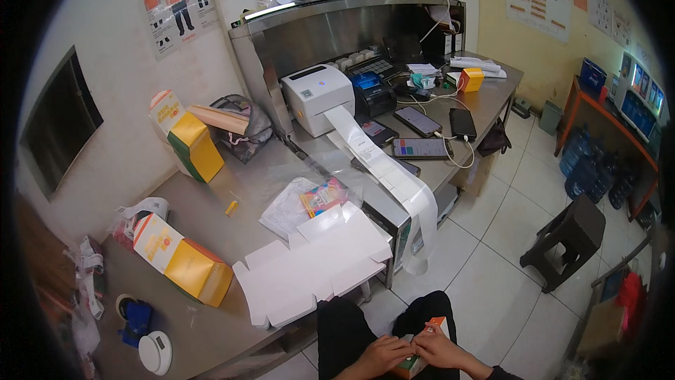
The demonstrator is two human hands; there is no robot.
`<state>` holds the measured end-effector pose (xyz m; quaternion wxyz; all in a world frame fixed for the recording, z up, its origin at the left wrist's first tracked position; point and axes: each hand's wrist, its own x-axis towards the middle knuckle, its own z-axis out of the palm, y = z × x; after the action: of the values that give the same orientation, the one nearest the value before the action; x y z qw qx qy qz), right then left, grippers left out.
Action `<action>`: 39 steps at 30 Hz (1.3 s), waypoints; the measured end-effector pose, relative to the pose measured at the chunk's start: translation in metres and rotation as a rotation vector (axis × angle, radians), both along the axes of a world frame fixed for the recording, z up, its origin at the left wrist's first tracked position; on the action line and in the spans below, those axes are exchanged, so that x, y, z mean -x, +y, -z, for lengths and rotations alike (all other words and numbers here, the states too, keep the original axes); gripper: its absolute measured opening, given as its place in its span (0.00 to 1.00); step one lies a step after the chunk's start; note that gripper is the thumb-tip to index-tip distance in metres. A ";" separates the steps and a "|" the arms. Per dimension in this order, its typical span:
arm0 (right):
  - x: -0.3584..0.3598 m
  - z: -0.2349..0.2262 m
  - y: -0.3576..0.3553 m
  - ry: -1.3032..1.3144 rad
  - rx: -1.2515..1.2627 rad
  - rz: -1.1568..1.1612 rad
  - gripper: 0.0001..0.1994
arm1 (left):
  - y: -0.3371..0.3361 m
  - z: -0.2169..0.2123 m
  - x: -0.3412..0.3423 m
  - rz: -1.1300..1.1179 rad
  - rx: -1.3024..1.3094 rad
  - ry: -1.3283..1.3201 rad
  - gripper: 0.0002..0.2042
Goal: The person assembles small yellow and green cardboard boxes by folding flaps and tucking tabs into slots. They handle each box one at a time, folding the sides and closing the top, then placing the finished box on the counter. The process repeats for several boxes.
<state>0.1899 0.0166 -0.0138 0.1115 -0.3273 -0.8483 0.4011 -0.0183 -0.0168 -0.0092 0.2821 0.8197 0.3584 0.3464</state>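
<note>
Low in the view, over my lap, both hands are closed on a small carton point(440, 324) with orange, white and green parts. My left hand point(384, 356) grips its left side, and my right hand point(437, 347) presses on it from the right, thumbs close together. The fingers cover most of the carton. Just ahead of my knees, an unfolded white cardboard box blank point(309, 267) lies flat on the steel table point(204, 218), reaching its front edge. Farther left stand two yellow, white and green cartons, a near one point(183, 260) and a far one point(186, 137).
A white label printer point(318, 99) feeds a long label strip point(394, 183) over the table's right edge. Phones point(418, 121) with cables lie beyond. A tape dispenser point(135, 320) and a round white scale point(155, 352) sit at near left. A dark stool point(566, 243) stands right.
</note>
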 end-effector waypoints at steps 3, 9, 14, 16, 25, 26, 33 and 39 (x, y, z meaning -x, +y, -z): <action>-0.002 -0.004 0.001 -0.065 -0.150 -0.041 0.06 | -0.003 0.001 0.000 -0.003 -0.004 0.122 0.10; -0.004 -0.003 0.001 -0.114 -0.167 -0.174 0.10 | -0.003 0.012 0.000 0.173 -0.008 0.323 0.10; -0.005 0.011 0.005 -0.166 0.072 -0.419 0.08 | -0.011 0.036 -0.014 0.403 0.177 0.453 0.09; -0.010 0.022 0.005 -0.257 0.453 -0.439 0.12 | -0.015 0.043 -0.023 0.430 0.223 0.424 0.09; -0.019 0.117 -0.020 -0.045 1.190 -0.272 0.23 | -0.021 0.062 -0.051 0.439 0.328 0.388 0.07; -0.019 0.125 -0.021 -0.026 1.206 -0.296 0.23 | -0.021 0.064 -0.050 0.432 0.331 0.391 0.07; -0.002 0.049 -0.009 -0.128 0.380 -0.189 0.23 | -0.016 0.070 -0.030 0.339 0.373 0.435 0.07; 0.004 -0.036 0.012 0.285 -0.416 0.525 0.12 | -0.006 0.038 0.007 0.032 0.380 0.400 0.07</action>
<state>0.1859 0.0286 0.0223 0.3920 -0.4449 -0.7748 0.2193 -0.0252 -0.0225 -0.0469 0.3598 0.8098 0.4526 0.0997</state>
